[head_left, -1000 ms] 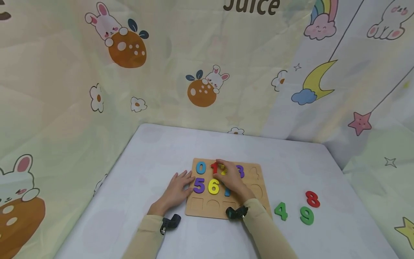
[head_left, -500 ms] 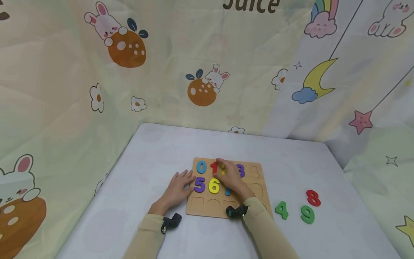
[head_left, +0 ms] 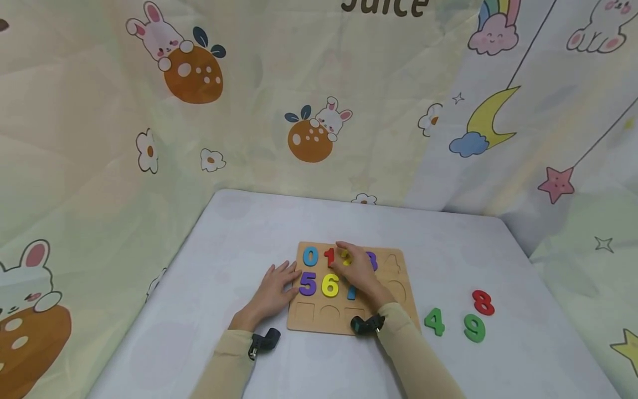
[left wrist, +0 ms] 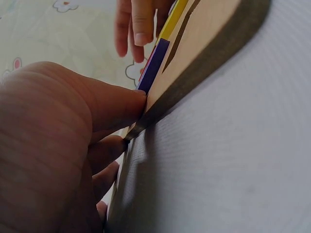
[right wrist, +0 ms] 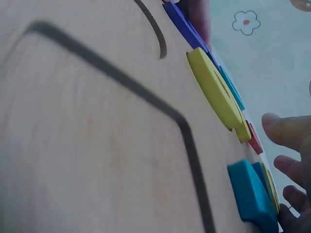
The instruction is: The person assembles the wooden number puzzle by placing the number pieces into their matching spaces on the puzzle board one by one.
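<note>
Two hands: bare, both at the wooden board [head_left: 315, 322].
Left hand [head_left: 271, 291]: holding nothing, fingers extended against the board's left edge, thumb touching beside the purple 5 [head_left: 313, 284].
Right hand [head_left: 360, 272]: released, fingers loosely bent over the board's top row; thumb tip stood apart from the red 1 [head_left: 329, 257] in the right wrist view.
Top row: blue 0 [head_left: 305, 256], red 1, yellow 2 [head_left: 345, 256] and purple 3 [head_left: 374, 261] sat left to right on the board; 2 and 3 partly hidden.
Middle row: purple 5, yellow 6 [head_left: 326, 285] and blue 7 [head_left: 351, 292] lay on the board, 7 mostly covered.
Loose pieces: green 4 [head_left: 436, 325] near the board's right edge; green 9 [head_left: 482, 328] and red 8 [head_left: 483, 302] farther right of the board.
Table [head_left: 309, 368]: white, under the board.
Cloth [head_left: 254, 100]: rabbit-printed, hung behind the board.
Wrist cameras [head_left: 264, 341]: black, near the board's front edge.
</note>
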`<state>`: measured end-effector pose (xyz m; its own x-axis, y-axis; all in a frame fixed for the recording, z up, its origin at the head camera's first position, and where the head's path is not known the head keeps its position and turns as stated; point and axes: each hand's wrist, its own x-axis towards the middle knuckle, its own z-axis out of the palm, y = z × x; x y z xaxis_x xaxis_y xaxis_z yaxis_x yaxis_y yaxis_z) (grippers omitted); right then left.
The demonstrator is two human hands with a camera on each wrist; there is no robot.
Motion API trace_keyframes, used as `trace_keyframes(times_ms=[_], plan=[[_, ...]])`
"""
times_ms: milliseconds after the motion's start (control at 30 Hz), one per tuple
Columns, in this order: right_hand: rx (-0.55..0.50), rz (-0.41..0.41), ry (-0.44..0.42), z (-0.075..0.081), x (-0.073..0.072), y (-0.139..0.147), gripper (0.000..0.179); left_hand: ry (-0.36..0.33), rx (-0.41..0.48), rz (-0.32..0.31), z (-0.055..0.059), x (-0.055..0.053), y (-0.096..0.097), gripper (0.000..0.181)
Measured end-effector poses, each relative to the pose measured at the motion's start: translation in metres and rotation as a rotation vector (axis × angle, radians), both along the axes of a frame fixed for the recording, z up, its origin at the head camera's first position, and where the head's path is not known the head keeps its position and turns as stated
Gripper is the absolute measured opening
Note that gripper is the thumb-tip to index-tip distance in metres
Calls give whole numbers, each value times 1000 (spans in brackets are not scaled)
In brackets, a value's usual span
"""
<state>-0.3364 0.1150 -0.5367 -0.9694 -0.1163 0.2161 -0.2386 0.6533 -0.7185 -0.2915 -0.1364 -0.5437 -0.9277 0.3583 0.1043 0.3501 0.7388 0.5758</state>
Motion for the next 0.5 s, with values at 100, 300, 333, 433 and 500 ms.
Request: trace_keyframes(times_ms=[100,300,333,433,500], plan=[[-14,-13,15,3,1,5,53,3,-5,1,1,0,1,46],[-28,-33,4,9,5,14,51,9,-8,-7,2,0,1,46],[-33,-35,0,10,6,15,50,12,-6,-11,2,0,0,46],[-30,-45,-6,10,10,21,48,12,-4,-14,1,0,0,47],[-19,-55,-4,10,13,25,47,13,-8,-13,1,0,0,47]])
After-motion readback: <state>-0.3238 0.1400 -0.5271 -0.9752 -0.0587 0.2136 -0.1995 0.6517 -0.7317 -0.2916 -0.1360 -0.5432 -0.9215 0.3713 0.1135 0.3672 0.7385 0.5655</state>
